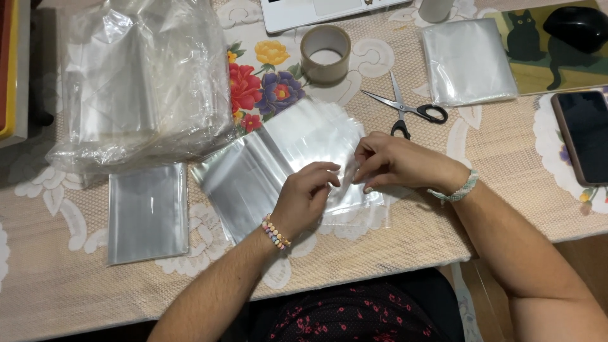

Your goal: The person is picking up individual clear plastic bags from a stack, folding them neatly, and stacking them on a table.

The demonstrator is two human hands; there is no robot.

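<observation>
Lace-patterned cloth with bright flower prints covers the tabletop (pixel 392 247), and right in the middle of it lies a fanned stack of clear plastic sleeves (pixel 278 161). Both hands are on its near right corner: the left hand (pixel 305 193) has its fingertips closed together on the edge of the top sleeve, and the right hand (pixel 386 163) pinches the same edge just beside it, thumb against fingers.

Risk here, as I judge it: these sleeves are slick and cling together, so two could lift as one, or the fanned stack could slide out of line if either hand tugs sideways. A hard pull at the pinched corner could also crease or tear the thin film.

Around the stack: a big bulging clear bag (pixel 139 82) stuffed with more sleeves sits up and to the left of it, and a flat, neat rectangular pack of sleeves (pixel 147 212) lies directly to its left. Another clear pack (pixel 467 60) rests far up to the right. A brown tape roll (pixel 325 54) stands above the stack, black-handled scissors (pixel 405 107) lie just up-right of it, and a dark phone (pixel 586 136) sits far to the right.
</observation>
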